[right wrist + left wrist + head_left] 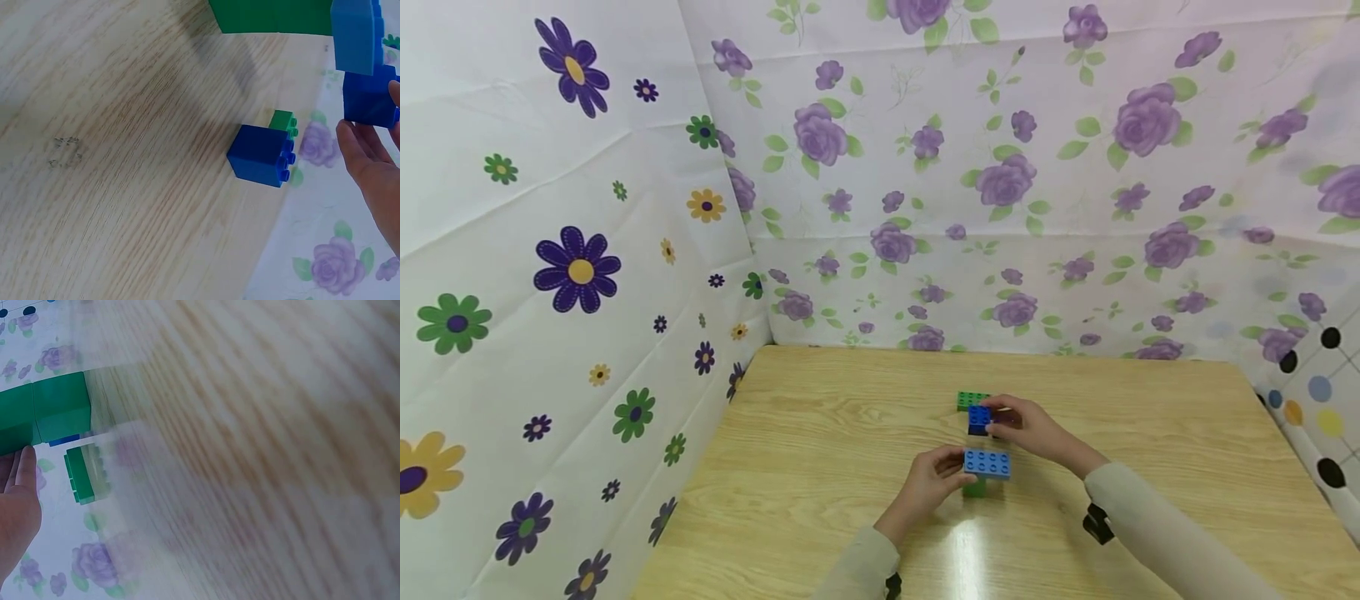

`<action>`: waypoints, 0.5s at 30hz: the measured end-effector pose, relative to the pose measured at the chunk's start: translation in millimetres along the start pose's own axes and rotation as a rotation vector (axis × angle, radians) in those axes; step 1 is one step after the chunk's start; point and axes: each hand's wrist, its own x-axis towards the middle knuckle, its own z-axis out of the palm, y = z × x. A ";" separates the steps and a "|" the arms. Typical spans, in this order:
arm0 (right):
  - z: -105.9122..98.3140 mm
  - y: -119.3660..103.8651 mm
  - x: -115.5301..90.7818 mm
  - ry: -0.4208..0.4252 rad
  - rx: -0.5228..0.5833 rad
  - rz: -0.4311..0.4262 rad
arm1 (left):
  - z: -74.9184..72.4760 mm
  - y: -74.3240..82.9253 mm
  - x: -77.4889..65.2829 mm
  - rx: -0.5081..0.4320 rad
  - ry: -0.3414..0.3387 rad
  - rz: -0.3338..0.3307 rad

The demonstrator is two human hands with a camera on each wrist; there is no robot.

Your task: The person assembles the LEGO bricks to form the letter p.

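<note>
While in right hand (1028,429), dark-blue brick (979,414)

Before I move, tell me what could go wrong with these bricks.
The light blue brick overhangs the stacked green bricks on one side, so pressing its unsupported end might tip the stack or pop it loose. The right hand, holding a dark blue brick, could also bump the other dark blue brick standing on the table.
</note>
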 end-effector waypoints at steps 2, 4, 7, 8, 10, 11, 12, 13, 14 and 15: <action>-1.0 -1.0 -3.3 -0.001 0.017 -0.010 | -0.6 0.2 -0.2 -0.007 -0.003 0.001; -2.0 -2.5 -6.2 0.000 0.036 -0.015 | -1.1 0.7 -0.9 -0.009 -0.007 0.007; -3.4 -4.9 -10.7 0.002 0.067 -0.024 | -1.2 1.9 -1.5 -0.011 -0.008 0.004; -3.9 -5.8 -12.3 0.003 0.074 -0.025 | -1.1 2.0 -1.6 -0.008 -0.009 0.003; -4.1 -7.5 -15.6 0.003 0.087 -0.021 | -0.8 1.6 -1.5 -0.005 -0.009 -0.002; -4.0 -8.6 -17.3 0.002 0.095 -0.020 | -0.7 1.4 -1.3 -0.002 -0.009 -0.001; -3.7 -9.7 -19.0 0.003 0.099 -0.020 | -0.6 1.2 -1.2 -0.001 -0.010 0.001; -3.3 -11.3 -20.6 0.003 0.104 -0.018 | -0.5 0.9 -1.1 -0.002 -0.010 0.002; -2.7 -13.0 -22.2 0.005 0.111 -0.016 | -0.4 0.8 -1.0 -0.003 -0.008 0.001; -1.9 -14.9 -23.6 0.004 0.117 -0.020 | -0.3 0.6 -0.7 -0.006 -0.006 0.001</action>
